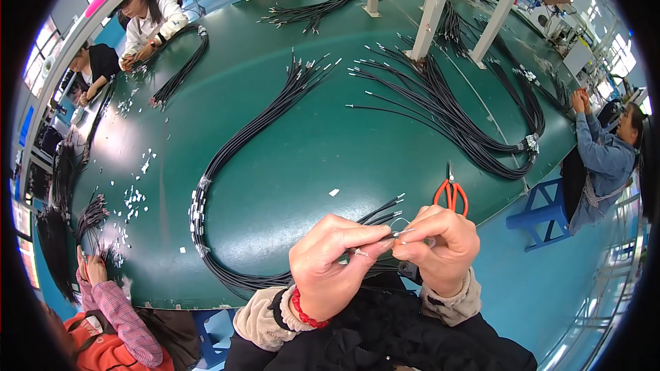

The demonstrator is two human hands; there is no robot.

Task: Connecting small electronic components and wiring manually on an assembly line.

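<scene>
My left hand point(330, 261) and my right hand point(440, 244) meet just above the near edge of the green table point(295, 158). Both pinch the metal-tipped end of a thin black wire point(386, 214) between thumb and fingers, with a small clear piece at the fingertips. The wire belongs to a long black wire bundle point(234, 144) that loops from my hands round to the left and runs up the table. A red bead bracelet sits on my left wrist. Orange-handled scissors point(450, 192) lie on the table just beyond my right hand.
Other black wire bundles point(447, 110) fan out at the right and far end. White support posts point(433, 7) stand on the table. Small white scraps point(134, 199) litter the left side. Other people work around the table; a blue stool point(543, 213) stands at the right.
</scene>
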